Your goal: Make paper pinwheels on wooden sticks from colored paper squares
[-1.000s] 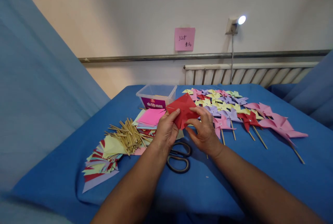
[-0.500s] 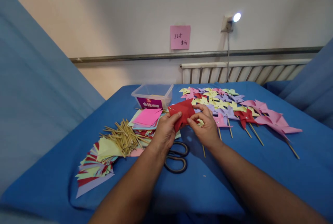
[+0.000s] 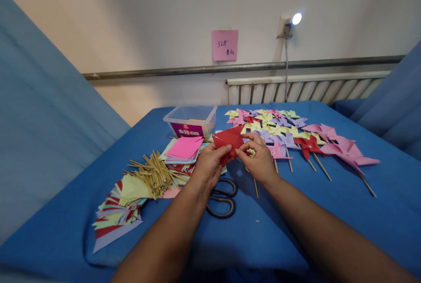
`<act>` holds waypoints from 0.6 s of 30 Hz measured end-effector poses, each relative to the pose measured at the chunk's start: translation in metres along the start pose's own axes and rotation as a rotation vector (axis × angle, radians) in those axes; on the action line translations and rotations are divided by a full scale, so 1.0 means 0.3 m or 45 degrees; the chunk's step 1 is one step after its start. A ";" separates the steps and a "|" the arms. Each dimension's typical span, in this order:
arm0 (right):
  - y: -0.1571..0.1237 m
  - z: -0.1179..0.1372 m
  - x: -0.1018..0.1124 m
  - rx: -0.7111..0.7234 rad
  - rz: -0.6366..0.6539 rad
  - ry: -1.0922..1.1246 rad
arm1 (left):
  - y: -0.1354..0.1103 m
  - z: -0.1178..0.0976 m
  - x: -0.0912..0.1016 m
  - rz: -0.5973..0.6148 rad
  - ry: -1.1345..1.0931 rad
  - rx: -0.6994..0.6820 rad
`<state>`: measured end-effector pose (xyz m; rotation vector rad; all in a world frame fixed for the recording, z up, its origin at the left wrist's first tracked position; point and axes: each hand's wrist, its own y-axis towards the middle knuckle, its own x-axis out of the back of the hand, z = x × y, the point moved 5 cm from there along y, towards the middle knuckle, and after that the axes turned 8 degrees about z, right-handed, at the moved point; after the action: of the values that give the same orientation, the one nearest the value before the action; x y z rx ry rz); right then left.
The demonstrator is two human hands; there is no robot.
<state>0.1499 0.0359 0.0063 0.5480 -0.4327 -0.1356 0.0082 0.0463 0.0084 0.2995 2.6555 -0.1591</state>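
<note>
A piece of red paper point(image 3: 230, 137) with cut corners is held up between my two hands, above the middle of the table. My left hand point(image 3: 210, 162) grips its lower left part, the thumb lying on top. On the other side, my right hand point(image 3: 258, 158) pinches the paper's right edge between thumb and fingers. Just below the hands lie scissors point(image 3: 226, 202), their black handles showing and their blades hidden by my left hand and arm. Part of the red paper is covered by my fingers.
Left of my hands are a bundle of thin sticks point(image 3: 154, 173), a fanned stack of coloured paper point(image 3: 115, 213) and pink paper squares point(image 3: 185, 148). A clear plastic box point(image 3: 207, 126) stands behind them. Several finished paper pinwheels point(image 3: 309, 145) cover the back right of the blue table point(image 3: 329, 217).
The view has shifted slightly. The right fingers have drawn a little closer in on the red paper's edge, while the left hand keeps its hold.
</note>
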 end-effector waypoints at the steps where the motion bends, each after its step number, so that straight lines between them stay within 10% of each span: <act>1: 0.000 0.000 0.000 -0.006 0.003 -0.004 | 0.000 0.000 -0.001 0.004 0.005 0.003; 18: -0.007 0.005 -0.013 -0.037 0.018 0.012 | 0.004 0.006 0.000 -0.042 0.022 -0.024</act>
<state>0.1457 0.0343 0.0050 0.5166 -0.4251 -0.1257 0.0093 0.0471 0.0068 0.2523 2.6785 -0.1419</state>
